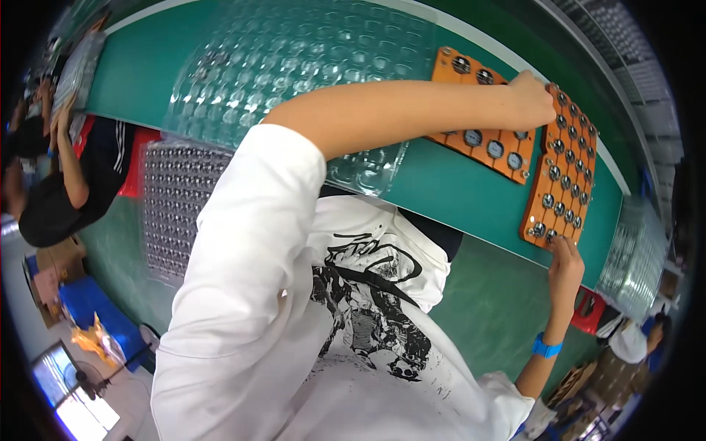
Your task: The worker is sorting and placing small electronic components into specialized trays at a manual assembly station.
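Observation:
An orange tray (pixel 560 173) with rows of round metal parts lies slanted on the green table at the right. At its far end, my left hand (pixel 531 101) is closed on the corner, its arm stretched across the table. The near end is pinched between the fingers of my right hand (pixel 565 264), which has a blue band at the wrist. Just left of it sits a second orange tray (pixel 478 151) with larger round parts, partly covered by my left forearm. Some fingertips of both hands are hidden.
Transparent blister sheets (pixel 243 81) cover the table's left and middle. A stack of transparent trays (pixel 634 253) stands off the right end. Another filled blister tray (pixel 184 206) lies below the table edge. A co-worker's arm (pixel 70 158) is at the far left.

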`<state>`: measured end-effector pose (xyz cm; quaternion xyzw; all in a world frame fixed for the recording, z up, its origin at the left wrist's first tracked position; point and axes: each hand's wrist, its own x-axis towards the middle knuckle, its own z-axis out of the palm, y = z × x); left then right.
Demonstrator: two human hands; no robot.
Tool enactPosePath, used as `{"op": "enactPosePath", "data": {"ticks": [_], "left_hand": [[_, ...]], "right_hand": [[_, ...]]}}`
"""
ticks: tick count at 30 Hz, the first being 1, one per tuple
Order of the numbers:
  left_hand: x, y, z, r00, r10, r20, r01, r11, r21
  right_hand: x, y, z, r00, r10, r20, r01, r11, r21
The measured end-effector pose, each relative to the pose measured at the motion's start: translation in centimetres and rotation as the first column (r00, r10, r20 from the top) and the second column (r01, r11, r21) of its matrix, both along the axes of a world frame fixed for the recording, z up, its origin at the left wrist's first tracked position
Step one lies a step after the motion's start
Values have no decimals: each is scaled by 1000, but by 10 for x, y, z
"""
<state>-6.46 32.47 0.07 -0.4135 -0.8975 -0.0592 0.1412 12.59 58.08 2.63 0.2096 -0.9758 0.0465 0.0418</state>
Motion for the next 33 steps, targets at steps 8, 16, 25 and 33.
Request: {"op": "enactPosePath", "data": {"ticks": [8,16,25,33], "left_hand": [[1,-52,23,989,-123,-76,139,957,256],[86,-305,75,984,159,79,-178,892,417],[142,-447,17,845,512,152,-530,840,116],[155,-464,2,817,573,67,-576,813,81]], "right_hand": [[3,-24,19,976,-150,158,167,981,-97],[-36,-155,41,961,275,-14,-264,905,-333],[-110,-512,0,805,584,-106,-565,700,-436],[-107,-572,-25,874,484,49,-432,818,-380]]}}
